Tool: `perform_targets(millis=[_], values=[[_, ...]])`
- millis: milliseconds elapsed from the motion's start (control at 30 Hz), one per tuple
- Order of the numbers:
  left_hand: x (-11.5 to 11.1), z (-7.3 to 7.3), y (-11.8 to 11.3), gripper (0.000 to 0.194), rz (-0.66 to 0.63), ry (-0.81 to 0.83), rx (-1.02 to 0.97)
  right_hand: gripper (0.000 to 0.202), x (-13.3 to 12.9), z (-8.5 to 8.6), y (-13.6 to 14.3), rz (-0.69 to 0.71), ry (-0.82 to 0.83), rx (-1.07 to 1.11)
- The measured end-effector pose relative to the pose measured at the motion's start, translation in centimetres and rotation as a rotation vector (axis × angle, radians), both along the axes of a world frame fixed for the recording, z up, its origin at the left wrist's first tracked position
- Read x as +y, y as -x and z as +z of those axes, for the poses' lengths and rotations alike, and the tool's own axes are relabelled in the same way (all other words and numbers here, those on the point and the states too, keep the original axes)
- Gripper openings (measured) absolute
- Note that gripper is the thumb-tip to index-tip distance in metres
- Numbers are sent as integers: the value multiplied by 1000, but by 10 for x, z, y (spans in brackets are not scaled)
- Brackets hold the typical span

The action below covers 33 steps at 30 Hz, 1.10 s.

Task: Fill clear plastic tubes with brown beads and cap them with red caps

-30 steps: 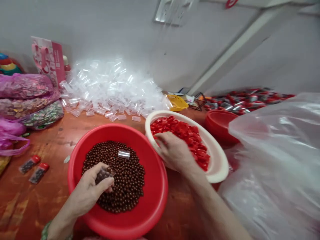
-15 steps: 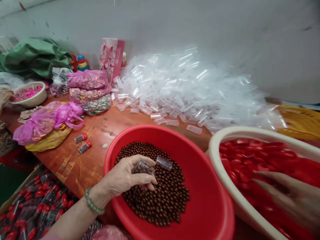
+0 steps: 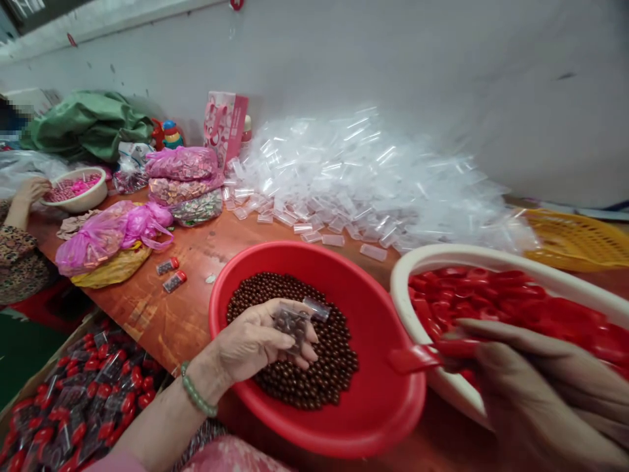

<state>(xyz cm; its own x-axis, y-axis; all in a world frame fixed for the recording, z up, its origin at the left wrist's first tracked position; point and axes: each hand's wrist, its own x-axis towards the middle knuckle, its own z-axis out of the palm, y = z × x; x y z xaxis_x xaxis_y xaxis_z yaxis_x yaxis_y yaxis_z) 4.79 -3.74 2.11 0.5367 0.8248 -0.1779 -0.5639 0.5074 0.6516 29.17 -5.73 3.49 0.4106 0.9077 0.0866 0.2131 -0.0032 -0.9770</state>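
My left hand [image 3: 268,341], with a green bead bracelet at the wrist, holds a clear container of brown beads [image 3: 291,324] over the red basin [image 3: 378,419]. Brown beads [image 3: 319,387] fill the basin's left part, and another clear tube [image 3: 317,309] lies on them beside my fingertips. My right hand [image 3: 535,387] pinches a red plastic cap [image 3: 425,358] between thumb and fingers, near the right rim of the red basin. Beneath and behind that hand is a white basin [image 3: 405,275] full of red caps [image 3: 457,295].
Clear tubes [image 3: 363,183] are heaped along the wall. Two filled tubes [image 3: 174,282] lie left of the red basin. Capped tubes [image 3: 73,406] fill a box at lower left. Pink bags [image 3: 93,239] and another person's hand [image 3: 32,191] at a bowl [image 3: 93,196] are farther left.
My right hand has come up from among the red caps and moved left with a red cap. My left hand has turned its palm more upward, still holding the container. The view has shifted.
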Motion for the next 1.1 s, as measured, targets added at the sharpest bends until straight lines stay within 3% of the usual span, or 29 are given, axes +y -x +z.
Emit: perform_targets(millis=[133, 400, 500, 667, 867, 967, 1100], values=[[-4, -2, 4, 37, 6, -95, -67, 40, -14, -11, 26, 2, 33, 102], [-1, -10, 2, 31, -25, -237, 82, 38, -27, -19, 33, -5, 50, 241], [-3, -10, 1, 32, -82, -226, 58, 37, -31, -17, 40, -21, 33, 235], [-3, -11, 2, 32, -66, -168, 63, 33, -34, -11, 52, -89, 2, 214], [-3, -8, 8, 39, -49, -103, 149, 25, -24, -15, 72, 21, -21, 309], [-5, -8, 13, 40, -42, -113, 197, 23, -20, -22, 83, 51, -29, 225], [-8, -15, 19, 40, 20, -104, 233, 22, -19, -28, 97, 1, -129, -54]])
